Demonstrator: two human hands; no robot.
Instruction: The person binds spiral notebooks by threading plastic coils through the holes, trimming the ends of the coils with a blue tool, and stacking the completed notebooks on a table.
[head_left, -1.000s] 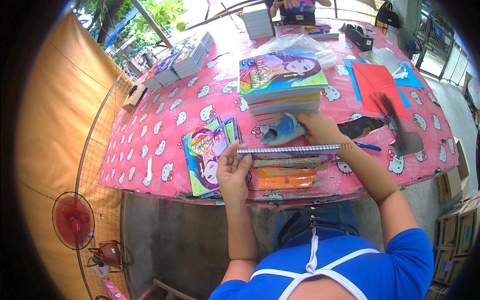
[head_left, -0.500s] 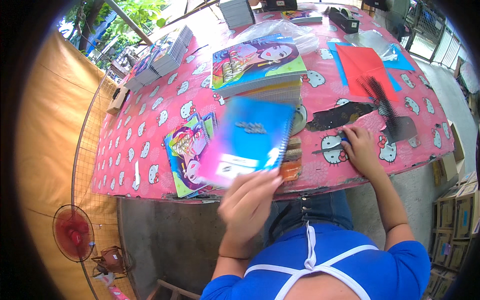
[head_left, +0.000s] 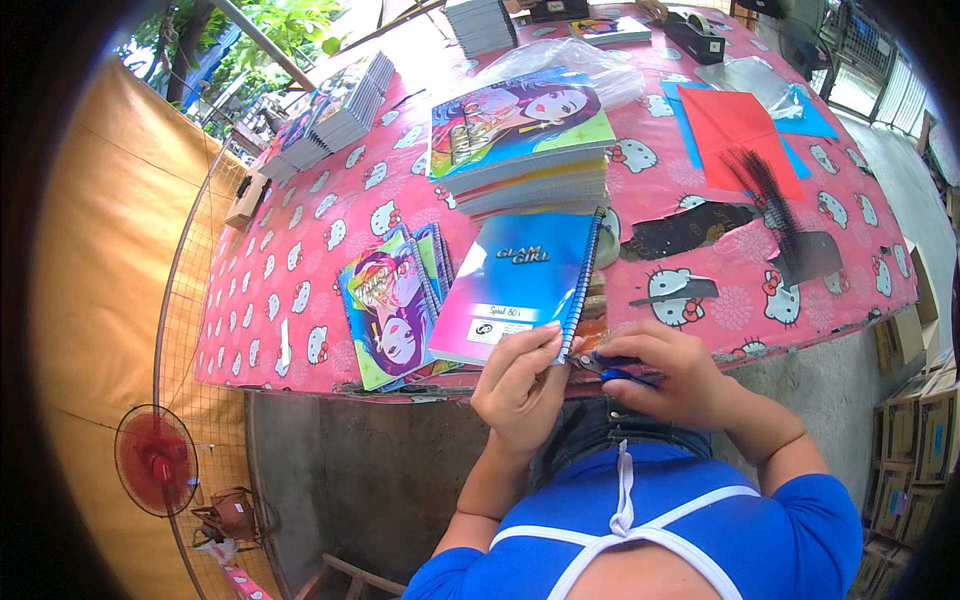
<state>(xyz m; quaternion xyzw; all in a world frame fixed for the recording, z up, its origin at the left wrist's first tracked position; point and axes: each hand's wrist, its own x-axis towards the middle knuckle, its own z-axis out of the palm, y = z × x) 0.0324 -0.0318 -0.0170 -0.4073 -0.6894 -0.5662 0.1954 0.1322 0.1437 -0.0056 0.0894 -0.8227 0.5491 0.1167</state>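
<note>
My left hand [head_left: 522,385] pinches the lower right corner of a blue and pink spiral notebook [head_left: 520,275], its back cover up and its black coil along the right side. In my right hand [head_left: 675,378] are small blue-handled pliers [head_left: 628,377], their tip at the lower end of the coil. The fingers partly hide the tip. To the left, several spiral notebooks [head_left: 385,320] with a drawn face on the cover lie overlapping at the table's near edge. Beyond the held notebook stands a tall stack of notebooks [head_left: 520,130].
More notebook stacks [head_left: 335,115] stand at the far left. Red sheets [head_left: 740,140] over blue ones, loose black coils [head_left: 765,200] and a black tape dispenser [head_left: 697,38] are on the right. The pink table cover [head_left: 320,240] is torn in places. Other people's hands show at the far edge.
My right hand has picked up the blue-handled pliers from the table and brought them left to the notebook's coil. The notebook, blurred before, is now steady and slightly lower.
</note>
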